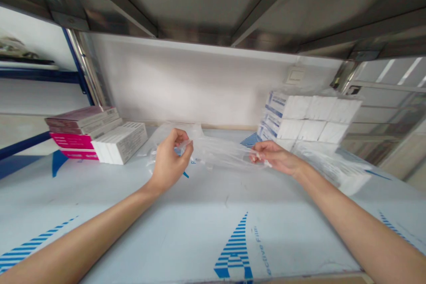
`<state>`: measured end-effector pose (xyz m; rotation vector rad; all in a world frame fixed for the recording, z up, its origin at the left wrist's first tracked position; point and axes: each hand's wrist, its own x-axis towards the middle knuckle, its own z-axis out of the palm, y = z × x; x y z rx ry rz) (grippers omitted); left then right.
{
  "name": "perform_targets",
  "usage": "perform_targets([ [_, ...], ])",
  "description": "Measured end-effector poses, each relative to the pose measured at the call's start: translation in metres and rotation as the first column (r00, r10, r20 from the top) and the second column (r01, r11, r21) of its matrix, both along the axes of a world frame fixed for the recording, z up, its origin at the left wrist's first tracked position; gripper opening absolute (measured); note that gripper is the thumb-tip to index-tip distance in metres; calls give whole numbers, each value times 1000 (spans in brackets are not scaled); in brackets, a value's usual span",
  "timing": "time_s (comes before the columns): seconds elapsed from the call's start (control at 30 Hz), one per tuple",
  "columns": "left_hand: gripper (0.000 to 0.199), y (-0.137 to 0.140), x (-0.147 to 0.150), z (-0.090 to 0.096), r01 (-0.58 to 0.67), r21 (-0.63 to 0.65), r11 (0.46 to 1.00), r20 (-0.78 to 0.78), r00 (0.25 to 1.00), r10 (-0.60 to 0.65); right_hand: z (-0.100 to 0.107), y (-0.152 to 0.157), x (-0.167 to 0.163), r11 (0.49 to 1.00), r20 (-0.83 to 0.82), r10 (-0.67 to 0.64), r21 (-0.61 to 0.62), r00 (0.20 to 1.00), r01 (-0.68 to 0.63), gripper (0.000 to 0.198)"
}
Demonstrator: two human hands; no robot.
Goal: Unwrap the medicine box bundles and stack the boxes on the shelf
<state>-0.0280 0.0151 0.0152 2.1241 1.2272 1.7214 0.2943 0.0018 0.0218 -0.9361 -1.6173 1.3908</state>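
Observation:
A clear plastic bag (222, 151) stretches between my two hands, just above the film-covered shelf surface (186, 217). My left hand (173, 153) pinches one side of it between thumb and fingers. At the other end, my right hand (274, 156) has its fingers closed on the bag's gathered edge. More clear plastic (163, 135) lies behind and left of my left hand; I cannot tell whether it is the same bag. Close to my right hand, white packs in clear wrap (342, 168) lie on the surface.
White boxes with blue print (309, 117) stand stacked at the back right. Dark-red and pink boxes (80, 120) and white boxes (121, 142) sit at the left. A metal shelf (199, 4) hangs low overhead. The wall behind carries a switch (295, 75).

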Motion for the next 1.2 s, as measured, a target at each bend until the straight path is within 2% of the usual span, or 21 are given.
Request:
perform_targets([
  [0.1, 6, 0, -1, 1, 23, -3, 1000, 12, 1000, -23, 3, -2, 1, 997, -187, -81, 3, 979, 83, 39],
  [0.17, 10, 2, -2, 0, 40, 4, 999, -22, 999, -40, 5, -4, -1, 995, -240, -90, 14, 967, 96, 41],
  [0.33, 17, 9, -7, -6, 14, 106, 994, -194, 981, 7, 11, -9, -6, 982, -274, -157, 63, 949, 181, 49],
  [0.47, 16, 9, -8, -3, -74, 99, 992, -214, 972, 94, 16, -12, -4, 976, -266, -197, 38, 943, 215, 41],
  [0.57, 21, 8, -8, 3, -63, -13, 998, -91, 994, 62, 16, -15, 2, 995, -196, -91, -64, 976, 80, 45],
  [0.67, 30, 9, -10, 7, 77, -179, 981, 143, 988, -51, 13, -15, 7, 975, -50, 123, -179, 991, -131, 58],
  [0.73, 26, 12, -11, 7, 161, -188, 969, 219, 969, -119, 11, -13, 6, 974, -23, 142, -176, 990, -144, 59],
  [0.77, 21, 13, -10, 7, 204, -183, 962, 234, 959, -159, 10, -10, 5, 987, -57, 79, -138, 995, -87, 53],
  [0.83, 13, 13, -9, 8, 335, -211, 918, 297, 917, -266, 10, -5, 2, 993, -183, -113, -41, 977, 107, 36],
  [0.87, 12, 12, -8, 10, 422, -243, 873, 365, 874, -321, 10, -2, 1, 978, -236, -203, 1, 950, 209, 30],
  [0.97, 13, 3, -5, 17, 675, -298, 675, 594, 684, -423, 8, 7, -3, 915, -222, -370, 80, 902, 395, 24],
  [1.03, 22, -3, -5, 22, 780, -283, 558, 662, 580, -474, 4, 10, -7, 914, -126, -388, 75, 913, 399, 31],
  [1.1, 34, -9, -5, 25, 804, -285, 522, 666, 557, -496, -2, 9, -14, 945, -11, -327, 24, 945, 327, 41],
  [1.2, 35, -12, -5, 24, 760, -341, 553, 633, 621, -463, -7, 0, -31, 978, 82, -200, -39, 976, 204, 56],
])
